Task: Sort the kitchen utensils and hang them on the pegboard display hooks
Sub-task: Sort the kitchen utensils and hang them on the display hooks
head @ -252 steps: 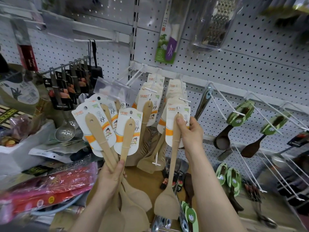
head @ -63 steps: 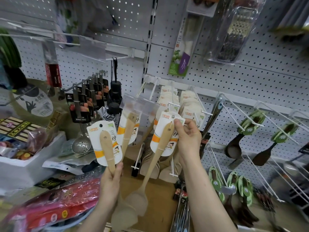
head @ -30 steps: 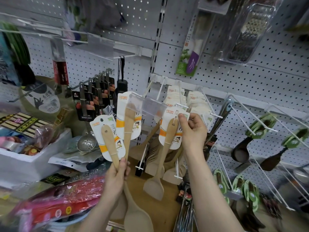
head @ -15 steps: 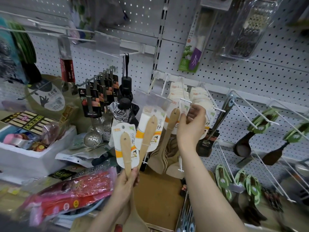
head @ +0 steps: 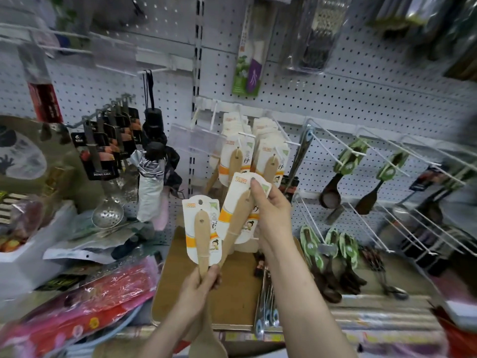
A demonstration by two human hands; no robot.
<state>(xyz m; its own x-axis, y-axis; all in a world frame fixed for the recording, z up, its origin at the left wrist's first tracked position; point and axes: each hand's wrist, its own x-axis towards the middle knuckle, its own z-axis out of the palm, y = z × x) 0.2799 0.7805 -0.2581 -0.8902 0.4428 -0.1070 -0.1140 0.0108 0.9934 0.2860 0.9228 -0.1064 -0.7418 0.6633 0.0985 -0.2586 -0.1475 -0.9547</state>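
- The pegboard [head: 361, 99] fills the back. At 12 o'clock from the hands, two rows of hung spatulas [head: 233, 151] crowd their white hooks, cards stacked tight to the hook tips.
- A clear label holder [head: 196, 140] juts out at 11 o'clock, just beside those rows.
- At 10 o'clock a folded umbrella [head: 151, 187] hangs beside skimmers on black cards [head: 103, 156].
- At 3 o'clock dark spoons on green cards [head: 348, 161] hang on long wire hooks.
- Below the hands stands an open cardboard box [head: 232, 293], and red packets [head: 103, 290] lie at 8 o'clock.
- The left hand [head: 198, 285] is curled tight around the lower handles of two wooden spatulas, whose blades run down behind the wrist toward 6 o'clock.
- The upright spatula [head: 202, 236] rises straight from that fist, its card clear of any finger.
- The tilted spatula [head: 238, 215] leans toward 1 o'clock. The right hand [head: 272, 213] pinches the top of its card [head: 241, 184], thumb on the front by the punched hole and fingers behind.
- That card sits in front of the hung rows, just below their hook tips. Whether it touches them cannot be told.
- Each spatula card is white with an orange band, a small cartoon figure and an orange logo too blurred to read.
- The front black card reads "RONG", and the rest is unclear.
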